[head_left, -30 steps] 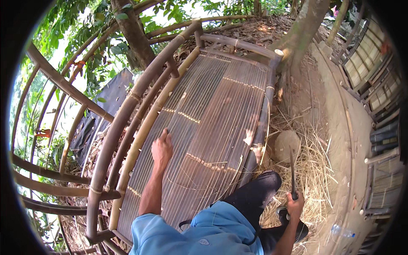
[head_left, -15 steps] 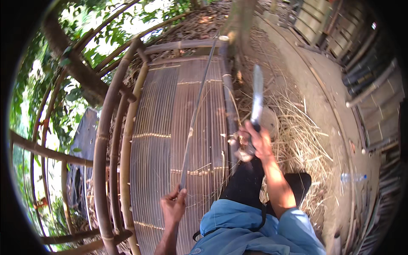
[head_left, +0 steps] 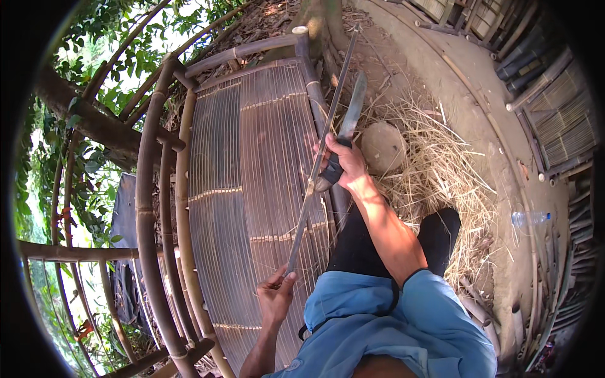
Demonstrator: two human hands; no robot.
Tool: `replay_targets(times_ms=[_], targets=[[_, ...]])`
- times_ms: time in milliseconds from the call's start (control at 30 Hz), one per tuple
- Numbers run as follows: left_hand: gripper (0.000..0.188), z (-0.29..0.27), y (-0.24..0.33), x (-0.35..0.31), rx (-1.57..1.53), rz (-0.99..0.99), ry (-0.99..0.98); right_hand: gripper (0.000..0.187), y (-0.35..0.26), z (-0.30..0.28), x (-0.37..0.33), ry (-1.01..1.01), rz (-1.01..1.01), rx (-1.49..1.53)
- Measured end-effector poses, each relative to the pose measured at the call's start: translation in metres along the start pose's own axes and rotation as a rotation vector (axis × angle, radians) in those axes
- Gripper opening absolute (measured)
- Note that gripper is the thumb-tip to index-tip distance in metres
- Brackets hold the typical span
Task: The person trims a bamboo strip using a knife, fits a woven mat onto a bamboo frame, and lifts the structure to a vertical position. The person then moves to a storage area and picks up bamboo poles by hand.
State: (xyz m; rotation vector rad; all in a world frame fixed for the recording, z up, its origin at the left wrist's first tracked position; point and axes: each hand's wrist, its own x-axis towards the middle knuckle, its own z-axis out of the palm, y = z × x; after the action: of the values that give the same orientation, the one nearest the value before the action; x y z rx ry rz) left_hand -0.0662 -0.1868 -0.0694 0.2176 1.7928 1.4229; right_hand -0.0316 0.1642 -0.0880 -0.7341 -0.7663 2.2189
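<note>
One long bamboo strip slants above the slatted bamboo counter. The left hand pinches its near end; a firm, steady pinch there should serve well. The right hand is wrapped round a machete, best angled clear of the fingers; whether it grips the strip too, I cannot tell. The left forearm sits low; the right forearm reaches farther forward.

Daylight: glare is bleaching gaps in the foliage, left. Sun is brightening the forearm behind the right hand. Distortion: bamboo rail is bowing; corners are showing black. Poles, right: lying in shade, perhaps blurring.
</note>
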Motion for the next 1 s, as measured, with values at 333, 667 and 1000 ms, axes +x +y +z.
replay_targets(times_ms=[333,667,1000], targets=[[0.040,0.004,0.028,0.031,0.054,0.158,0.085,0.016,-0.010,-0.029,-0.022,-0.340,0.349,0.333],[0.046,-0.052,0.051,0.092,0.059,0.362,0.323,0.024,-0.026,-0.037,-0.127,-0.098,0.145,-0.394],[0.036,-0.123,0.002,0.116,0.659,0.270,0.804,0.020,-0.060,-0.103,-0.165,0.152,0.007,-0.751]])
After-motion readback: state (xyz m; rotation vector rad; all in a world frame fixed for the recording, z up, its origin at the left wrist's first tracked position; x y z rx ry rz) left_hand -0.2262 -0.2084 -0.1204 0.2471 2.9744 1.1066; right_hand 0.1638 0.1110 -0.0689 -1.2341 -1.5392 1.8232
